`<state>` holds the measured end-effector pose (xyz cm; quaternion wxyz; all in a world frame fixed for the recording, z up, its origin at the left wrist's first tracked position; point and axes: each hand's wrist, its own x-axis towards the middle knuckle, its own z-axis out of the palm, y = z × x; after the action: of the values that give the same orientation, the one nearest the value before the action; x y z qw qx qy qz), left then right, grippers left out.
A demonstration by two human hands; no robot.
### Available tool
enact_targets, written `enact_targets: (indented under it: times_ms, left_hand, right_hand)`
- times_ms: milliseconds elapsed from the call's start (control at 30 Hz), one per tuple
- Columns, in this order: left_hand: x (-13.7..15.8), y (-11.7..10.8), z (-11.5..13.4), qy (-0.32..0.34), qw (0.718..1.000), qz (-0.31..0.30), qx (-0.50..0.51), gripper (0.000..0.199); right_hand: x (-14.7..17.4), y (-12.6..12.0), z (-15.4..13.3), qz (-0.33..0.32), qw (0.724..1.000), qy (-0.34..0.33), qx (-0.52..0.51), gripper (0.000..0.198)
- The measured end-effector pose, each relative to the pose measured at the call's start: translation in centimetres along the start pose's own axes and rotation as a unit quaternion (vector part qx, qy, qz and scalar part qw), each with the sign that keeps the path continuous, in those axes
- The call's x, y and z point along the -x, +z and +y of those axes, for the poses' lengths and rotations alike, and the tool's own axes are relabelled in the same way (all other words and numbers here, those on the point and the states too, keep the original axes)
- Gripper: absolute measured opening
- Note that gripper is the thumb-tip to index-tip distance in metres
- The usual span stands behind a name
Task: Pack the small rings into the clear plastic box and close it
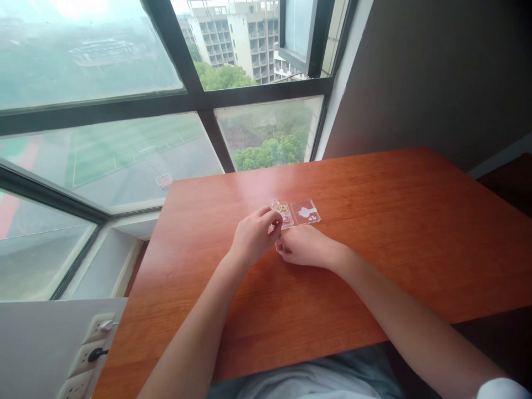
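Note:
A small clear plastic case (290,221) lies opened flat on the table, with gold-coloured rings (282,209) and other small pieces in its left half. Its transparent lid (306,211), printed with a white design, lies to the right. My left hand (258,230) is at the case's left front corner, thumb and fingertips pinched together; whatever they hold is too small to make out. Just in front of the case, my right hand (302,245) is bent downward with its fingers curled in, close to the left fingertips. What lies inside those fingers is hidden.
The reddish-brown wooden table (374,210) reaches to the window frame (266,91) at the back and a grey wall on the right. Wall sockets (89,352) with plugs are at the lower left, beside the table's left edge.

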<state>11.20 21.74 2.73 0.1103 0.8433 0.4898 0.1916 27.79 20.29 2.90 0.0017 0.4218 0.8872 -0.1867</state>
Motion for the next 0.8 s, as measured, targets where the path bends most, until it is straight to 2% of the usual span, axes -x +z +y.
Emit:
enact_targets:
  times_ms: [200,500,600,733,800]
  left_hand:
    - [-0.7,0.9,0.0,-0.007,1.0,0.0,-0.027,0.016]
    - [0.7,-0.2,-1.6,-0.041,0.999,0.026,0.004,0.016]
    - [0.8,-0.7,-1.9,-0.049,0.998,0.029,0.011,0.016]
    - [0.9,-1.0,-2.0,-0.051,0.998,0.022,0.008,0.015]
    - [0.9,-1.1,-2.0,-0.052,0.999,0.017,0.003,0.015]
  right_hand:
    - [0.1,0.0,0.1,-0.003,0.999,-0.022,-0.024,0.014]
    - [0.3,-0.1,1.0,0.032,0.998,-0.029,-0.038,0.012]
    - [0.5,-0.8,2.2,0.077,0.995,-0.005,-0.067,0.012]
    - [0.6,-1.5,4.0,0.2,0.973,0.075,-0.086,0.011]
    - [0.6,-1.6,4.4,0.242,0.961,0.094,-0.094,0.013]
